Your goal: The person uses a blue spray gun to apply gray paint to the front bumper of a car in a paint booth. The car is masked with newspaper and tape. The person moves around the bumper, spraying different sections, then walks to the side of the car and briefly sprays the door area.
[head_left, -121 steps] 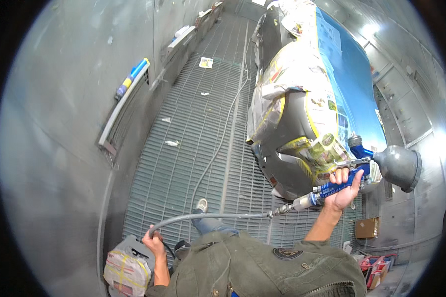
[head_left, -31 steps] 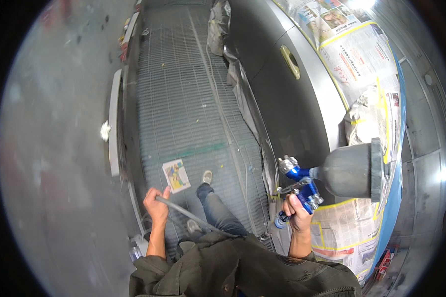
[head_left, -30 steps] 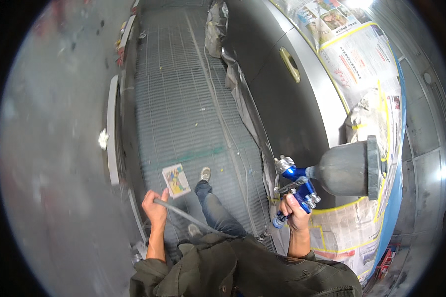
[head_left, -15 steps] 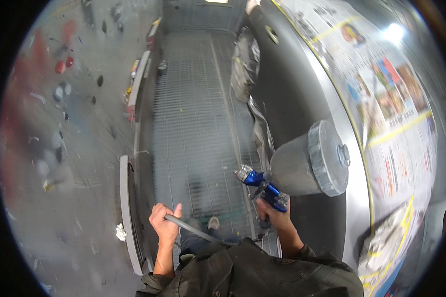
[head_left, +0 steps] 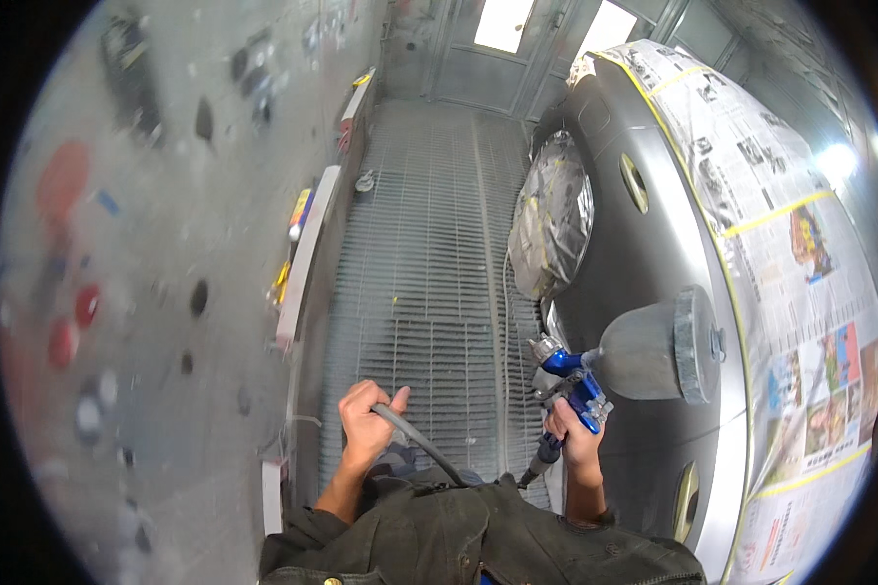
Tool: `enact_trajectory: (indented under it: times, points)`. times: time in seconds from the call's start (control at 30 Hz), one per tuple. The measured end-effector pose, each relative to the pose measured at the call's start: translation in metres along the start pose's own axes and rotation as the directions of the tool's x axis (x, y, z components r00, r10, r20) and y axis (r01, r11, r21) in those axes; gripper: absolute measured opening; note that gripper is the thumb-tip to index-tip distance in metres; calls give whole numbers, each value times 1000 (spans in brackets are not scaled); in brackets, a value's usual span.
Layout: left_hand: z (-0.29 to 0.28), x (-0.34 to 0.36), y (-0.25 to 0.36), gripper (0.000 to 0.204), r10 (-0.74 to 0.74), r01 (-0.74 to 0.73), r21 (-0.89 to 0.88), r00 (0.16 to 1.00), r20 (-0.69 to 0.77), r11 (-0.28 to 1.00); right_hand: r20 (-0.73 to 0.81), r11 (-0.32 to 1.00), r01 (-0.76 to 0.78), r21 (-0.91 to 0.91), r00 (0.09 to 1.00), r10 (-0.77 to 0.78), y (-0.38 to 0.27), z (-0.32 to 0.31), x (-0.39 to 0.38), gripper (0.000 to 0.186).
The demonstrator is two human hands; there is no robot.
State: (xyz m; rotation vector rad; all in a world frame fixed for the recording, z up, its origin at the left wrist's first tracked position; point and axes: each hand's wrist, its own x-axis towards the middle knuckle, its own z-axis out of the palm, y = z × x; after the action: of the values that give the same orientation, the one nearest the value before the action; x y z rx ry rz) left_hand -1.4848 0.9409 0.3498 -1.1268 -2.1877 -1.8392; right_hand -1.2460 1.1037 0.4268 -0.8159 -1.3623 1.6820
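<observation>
My right hand (head_left: 577, 441) is closed round the handle of a blue spray gun (head_left: 583, 398). A large grey paint cup (head_left: 648, 349) with a lid sits tilted on the gun, and the silver nozzle (head_left: 547, 348) points to the left. My left hand (head_left: 366, 417) grips a grey air hose (head_left: 415, 437), which runs down toward my waist. Beside the gun, on the right, stands a grey car body (head_left: 619, 263), apart from the nozzle. Newspaper masking (head_left: 780, 253) with yellow tape covers its windows and roof.
A paint-spotted wall (head_left: 166, 341) rises on the left, with a narrow ledge (head_left: 307, 258) holding small coloured items. Slatted grating (head_left: 410, 224) forms the floor between wall and car. Silver wrapping (head_left: 559, 214) covers a wheel. Doors with bright windows (head_left: 502, 24) stand at the far end.
The view has shifted along the car, bringing the far doors, the wrapped wheel and door handles more fully into sight. Both hands keep their holds on the spray gun and the hose.
</observation>
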Motion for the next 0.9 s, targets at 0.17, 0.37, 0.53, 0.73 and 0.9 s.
enact_trajectory:
  times: [0.17, 0.37, 0.53, 0.73, 0.9]
  points:
    - [58, 138, -37, 40, 101, -101, -9, 992, 78, 995, -97, 995, -30, 96, 994, 39, -7, 7, 113, 11]
    - [136, 285, -125, 42, 115, -117, 35, 991, 69, 992, -68, 997, -18, 72, 997, 23, 28, 36, 297, 29]
    - [220, 422, -182, 43, 91, -92, 20, 993, 71, 996, -90, 995, -102, 9, 991, 102, 58, 81, 474, 11]
    - [312, 591, -213, 41, 81, -85, 72, 995, 61, 994, 258, 998, -50, -37, 964, 58, 41, 157, 686, 13]
    - [400, 707, -265, 37, -78, 76, 39, 996, 45, 996, 443, 928, 27, -372, 884, 151, 40, 209, 829, 64]
